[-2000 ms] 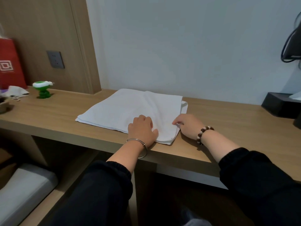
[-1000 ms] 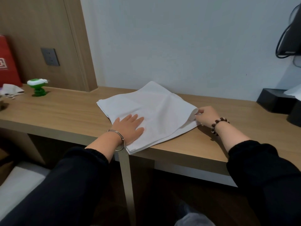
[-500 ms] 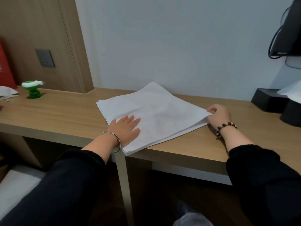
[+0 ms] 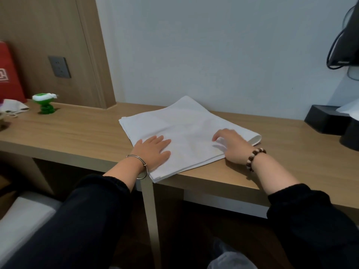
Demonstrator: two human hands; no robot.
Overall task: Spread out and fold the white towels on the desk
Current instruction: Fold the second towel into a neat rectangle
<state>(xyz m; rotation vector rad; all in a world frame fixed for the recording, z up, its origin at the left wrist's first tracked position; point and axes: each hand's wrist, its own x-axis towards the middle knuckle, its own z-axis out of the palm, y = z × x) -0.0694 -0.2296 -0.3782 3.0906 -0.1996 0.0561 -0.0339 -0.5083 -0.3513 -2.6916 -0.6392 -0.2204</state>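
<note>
Right hand (image 4: pixel 231 146) moved onto towel (image 4: pixel 184 123), fingers arched; left hand (image 4: pixel 153 152) flat, pressing.

Black long sleeves on both arms from where I watch: left sleeve (image 4: pixel 81 220), right sleeve (image 4: pixel 310 220). Matte fabric, plain. Cuffs gathered, elastic-looking, riding partway up the forearms. At the wrist of the left grip (image 4: pixel 153 152): thin silver bangle (image 4: pixel 136 157), plain wire. At the wrist of the right grip (image 4: pixel 231 146): single-strand bracelet (image 4: pixel 252 157), dark brown beads mixed with white. Both grips bare.
</note>
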